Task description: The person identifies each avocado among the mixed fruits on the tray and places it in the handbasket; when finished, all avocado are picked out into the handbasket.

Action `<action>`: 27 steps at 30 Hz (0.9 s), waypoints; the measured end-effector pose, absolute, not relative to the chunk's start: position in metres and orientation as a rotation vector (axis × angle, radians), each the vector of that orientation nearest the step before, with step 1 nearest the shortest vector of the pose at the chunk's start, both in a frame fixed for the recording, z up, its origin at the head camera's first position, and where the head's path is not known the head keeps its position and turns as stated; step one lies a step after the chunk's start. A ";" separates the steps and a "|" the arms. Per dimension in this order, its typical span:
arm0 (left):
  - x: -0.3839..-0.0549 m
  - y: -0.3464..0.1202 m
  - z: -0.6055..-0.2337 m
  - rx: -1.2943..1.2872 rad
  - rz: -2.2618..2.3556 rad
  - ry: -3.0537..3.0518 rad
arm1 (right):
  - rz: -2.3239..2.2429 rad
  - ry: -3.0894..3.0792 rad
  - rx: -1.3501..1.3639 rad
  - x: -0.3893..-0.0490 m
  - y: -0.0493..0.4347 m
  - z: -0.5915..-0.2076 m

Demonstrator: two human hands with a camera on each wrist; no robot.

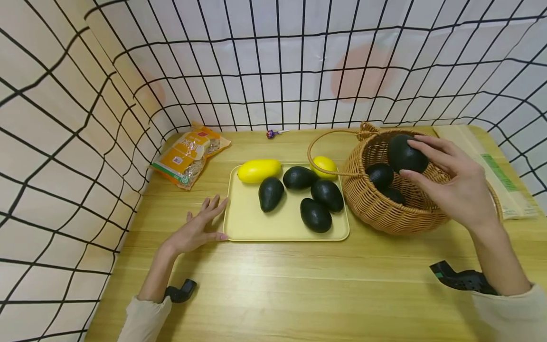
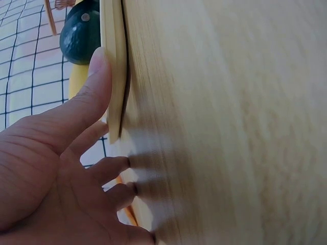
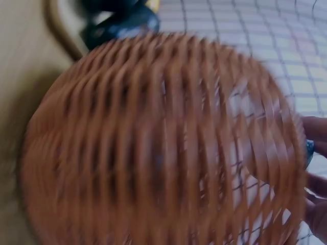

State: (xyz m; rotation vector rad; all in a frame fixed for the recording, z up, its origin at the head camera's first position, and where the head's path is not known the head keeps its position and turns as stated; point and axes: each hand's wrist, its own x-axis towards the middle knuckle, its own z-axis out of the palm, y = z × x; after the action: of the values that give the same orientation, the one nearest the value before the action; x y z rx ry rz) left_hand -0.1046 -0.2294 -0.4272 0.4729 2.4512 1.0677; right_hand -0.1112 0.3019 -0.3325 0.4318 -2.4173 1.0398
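My right hand (image 1: 463, 183) grips a dark avocado (image 1: 406, 154) between thumb and fingers at the mouth of a wicker basket (image 1: 397, 221). Two more avocados (image 1: 379, 176) lie inside that basket. In the right wrist view the basket's woven side (image 3: 168, 143) hides most of the hand and its avocado. At the tray's left edge is my left hand (image 1: 196, 230), fingers spread, thumb resting against the rim in the left wrist view. The pale yellow tray (image 1: 248, 228) carries several avocados (image 1: 316, 215), a long yellow fruit (image 1: 259, 171) and a lemon (image 1: 325, 166).
The basket's looped handle (image 1: 314, 147) leans over the tray's right end, near the lemon. An orange food packet (image 1: 188, 154) lies back left, a wrapped lollipop (image 1: 271, 134) at the back. Right of the basket is a pale flat package (image 1: 497, 171). Black wire mesh (image 1: 278, 76) surrounds the table.
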 end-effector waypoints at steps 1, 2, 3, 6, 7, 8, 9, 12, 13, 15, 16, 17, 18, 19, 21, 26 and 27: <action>-0.104 -0.230 -0.427 0.473 1.069 2.451 | 1.055 -2.429 0.403 -0.112 0.307 -0.336; -0.104 -0.230 -0.427 0.472 1.070 2.450 | 1.076 -2.440 0.372 -0.112 0.310 -0.339; -0.104 -0.230 -0.428 0.472 1.071 2.450 | 1.081 -2.454 0.342 -0.112 0.314 -0.342; -0.104 -0.231 -0.428 0.472 1.072 2.450 | 1.064 -2.514 0.259 -0.115 0.321 -0.350; -0.103 -0.231 -0.428 0.472 1.072 2.450 | 1.043 -2.532 0.237 -0.115 0.323 -0.352; -0.103 -0.231 -0.428 0.471 1.072 2.451 | 1.015 -2.547 0.225 -0.116 0.324 -0.354; -0.103 -0.231 -0.428 0.471 1.072 2.450 | 0.988 -2.561 0.220 -0.117 0.325 -0.355; -0.103 -0.231 -0.428 0.469 1.074 2.450 | 0.944 -2.572 0.223 -0.120 0.325 -0.357; -0.103 -0.231 -0.428 0.469 1.073 2.451 | 0.941 -2.575 0.218 -0.121 0.325 -0.357; -0.103 -0.231 -0.428 0.469 1.071 2.451 | 0.934 -2.586 0.205 -0.122 0.323 -0.356; -0.103 -0.230 -0.428 0.469 1.071 2.451 | 0.937 -2.587 0.201 -0.122 0.322 -0.356; -0.103 -0.230 -0.428 0.470 1.070 2.451 | 0.939 -2.588 0.202 -0.121 0.320 -0.354; -0.104 -0.230 -0.428 0.470 1.068 2.451 | 0.942 -2.584 0.212 -0.121 0.317 -0.352; -0.104 -0.230 -0.428 0.469 1.068 2.452 | 0.943 -2.575 0.230 -0.120 0.313 -0.350; -0.104 -0.230 -0.428 0.466 1.069 2.451 | 0.943 -2.557 0.276 -0.119 0.302 -0.346; -0.104 -0.231 -0.428 0.465 1.066 2.454 | 0.976 -2.524 0.459 -0.115 0.262 -0.339; -0.104 -0.231 -0.428 0.466 1.066 2.455 | 0.987 -2.521 0.505 -0.114 0.254 -0.340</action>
State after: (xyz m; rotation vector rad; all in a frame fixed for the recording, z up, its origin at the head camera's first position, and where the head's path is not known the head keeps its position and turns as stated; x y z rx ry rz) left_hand -0.1041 -0.2305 -0.4281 0.4665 2.4555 1.0655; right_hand -0.1139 0.2537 -0.3398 0.5052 -2.5205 0.9870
